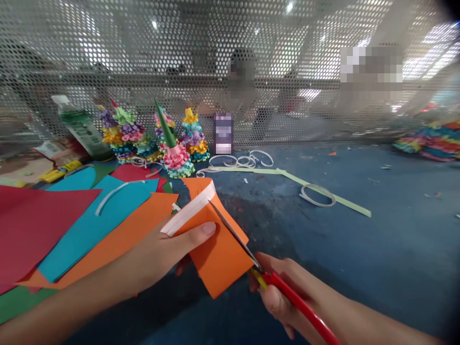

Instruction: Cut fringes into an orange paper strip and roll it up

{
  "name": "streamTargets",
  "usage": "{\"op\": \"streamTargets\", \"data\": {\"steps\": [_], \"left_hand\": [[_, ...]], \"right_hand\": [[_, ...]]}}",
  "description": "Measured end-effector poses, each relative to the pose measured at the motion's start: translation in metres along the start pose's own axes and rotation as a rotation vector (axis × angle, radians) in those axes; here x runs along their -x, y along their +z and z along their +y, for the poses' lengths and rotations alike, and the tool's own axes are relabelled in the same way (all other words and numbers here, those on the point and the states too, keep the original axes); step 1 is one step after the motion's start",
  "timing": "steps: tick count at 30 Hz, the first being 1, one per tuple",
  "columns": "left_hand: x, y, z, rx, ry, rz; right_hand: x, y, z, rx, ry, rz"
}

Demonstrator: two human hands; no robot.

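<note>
Pinching one orange card (223, 254) above the bench (395, 239), thumb on top, the left hand (172, 254) slants inward; right of the card, the right hand (300, 278) clasps one pair of scissors (302, 306).

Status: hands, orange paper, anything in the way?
Left hand gripping orange paper. Right hand on red-handled scissors, one blade visible across the paper. Curled white strips and pale green strip beyond; nothing seen blocking the blade.

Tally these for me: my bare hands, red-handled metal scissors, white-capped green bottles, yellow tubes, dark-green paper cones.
Left hand and right hand: 2
Red-handled metal scissors: 1
White-capped green bottle: 1
Yellow tube: 1
Dark-green paper cone: 1
Total: 6
</note>
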State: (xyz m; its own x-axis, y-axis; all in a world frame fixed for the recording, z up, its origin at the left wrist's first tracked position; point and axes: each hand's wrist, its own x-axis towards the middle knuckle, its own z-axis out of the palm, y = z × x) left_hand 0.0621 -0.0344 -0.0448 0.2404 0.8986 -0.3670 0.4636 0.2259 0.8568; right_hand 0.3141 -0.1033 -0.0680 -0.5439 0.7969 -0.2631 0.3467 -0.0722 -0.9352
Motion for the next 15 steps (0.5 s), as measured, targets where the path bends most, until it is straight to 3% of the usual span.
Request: {"op": "streamTargets", "data": {"steps": [5, 10, 15], "left_hand": [[-0.001, -0.003, -0.001, 0.029, -0.056, 0.016], [-0.002, -0.001, 0.001, 0.052, -0.034, 0.014], [0.000, 0.001, 0.004, 0.060, -0.039, -0.004]], "right_hand": [[-0.008, 0.002, 0.019, -0.088, 0.007, -0.025], [-0.013, 0.007, 0.037, -0.186, 0.112, -0.020], [-0.009, 0.010, 0.032, -0.269, 0.170, -0.032]]}}
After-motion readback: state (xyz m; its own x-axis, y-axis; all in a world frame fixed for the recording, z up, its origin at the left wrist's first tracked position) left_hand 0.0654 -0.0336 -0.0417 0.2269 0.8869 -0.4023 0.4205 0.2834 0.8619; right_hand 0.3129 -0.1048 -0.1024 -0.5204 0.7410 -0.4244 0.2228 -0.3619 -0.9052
